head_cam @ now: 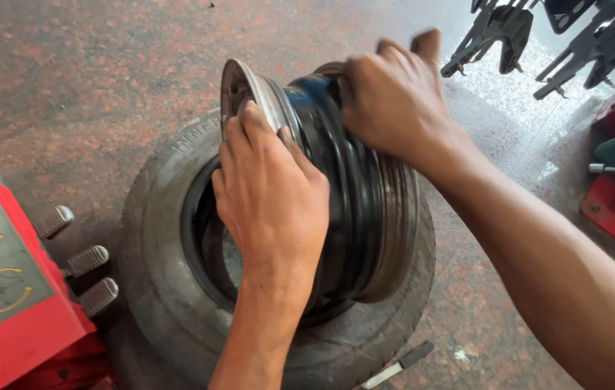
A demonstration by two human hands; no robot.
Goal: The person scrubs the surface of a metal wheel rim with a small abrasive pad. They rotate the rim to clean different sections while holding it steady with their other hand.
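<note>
The rim (354, 209) stands on edge inside the bore of the tyre (170, 289), which lies flat on the floor (69, 79). Its lower part sits down in the tyre's opening; its upper part rises clear toward you. Its axle line runs roughly left to right across your view, tipped a little, so one flange faces your left and the other your right. A black band of rubber wraps its barrel; whether that is a flap or a tube you cannot tell from here.

Your left hand (271, 195) is closed over the top of the left flange, fingers hooked over its bright edge, palm against the barrel. Your right hand (394, 101) grips the top of the rim further back, fingers curled round the dark, bluish rubber there; it is blurred, so the exact hold is unclear. Both hands are on the upper arc, the left nearer you, the right beyond it.

Outward: a red machine (4, 289) with ribbed pedals (87, 260) stands just left of the tyre. Black clamp jaws (502, 36) hang at upper right, and a thin tool (397, 367) lies below the tyre.
</note>
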